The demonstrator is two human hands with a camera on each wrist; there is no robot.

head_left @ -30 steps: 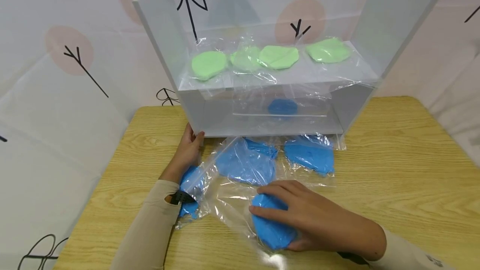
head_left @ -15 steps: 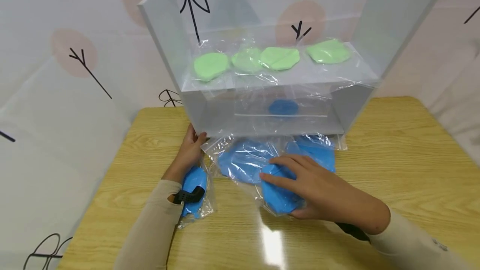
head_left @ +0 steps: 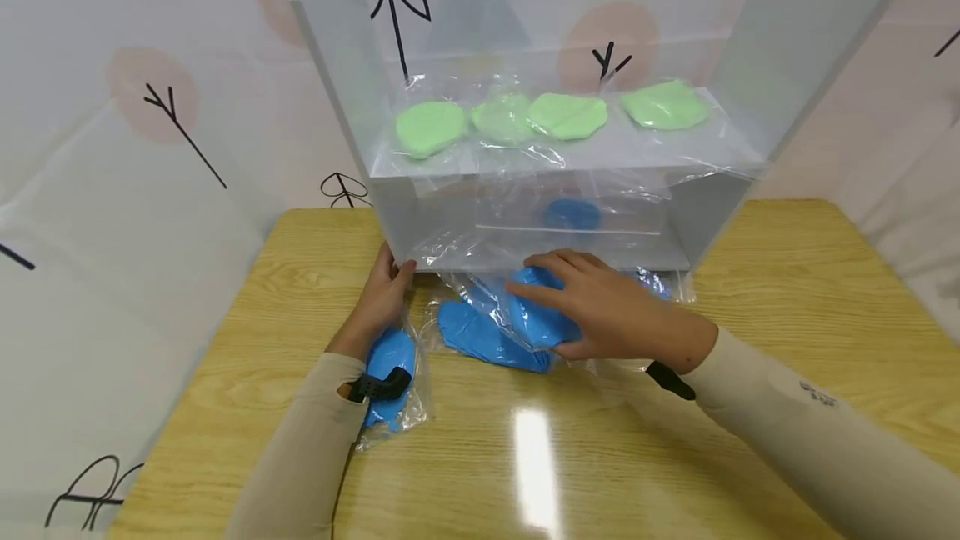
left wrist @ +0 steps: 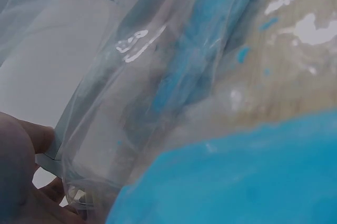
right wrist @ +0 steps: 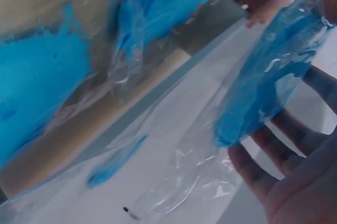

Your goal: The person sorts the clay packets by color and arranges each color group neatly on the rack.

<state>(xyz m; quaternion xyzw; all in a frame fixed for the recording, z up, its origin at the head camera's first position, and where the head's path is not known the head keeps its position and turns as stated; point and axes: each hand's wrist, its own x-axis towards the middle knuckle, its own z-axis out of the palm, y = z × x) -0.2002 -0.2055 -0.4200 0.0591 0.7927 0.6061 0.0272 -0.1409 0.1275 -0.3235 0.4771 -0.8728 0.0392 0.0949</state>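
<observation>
My right hand (head_left: 618, 307) grips a clear plastic bag with a flat blue clay-like lump (head_left: 536, 315), raised in front of the white shelf unit's lower compartment. In the right wrist view, the fingers (right wrist: 284, 153) spread along the underside of that bagged lump. My left hand (head_left: 381, 298) holds the lower left corner of the shelf unit (head_left: 330, 48); the left wrist view has the thumb (left wrist: 39, 137) on the panel edge. Another bagged blue lump (head_left: 491, 340) lies on the table below the right hand. One more blue bag (head_left: 390, 357) rests beside the left wrist, partly under the strap.
On the upper shelf lie several bagged green lumps (head_left: 431, 127), their clear plastic hanging over the front edge. A bagged blue lump (head_left: 572, 213) is in the lower compartment. Mostly hidden behind the right hand, another blue bag (head_left: 652, 283) lies on the wooden table (head_left: 795, 298).
My right hand has carried the bagged blue lump forward from the front of the table to the lower compartment's opening. The left hand stays at the shelf unit's corner.
</observation>
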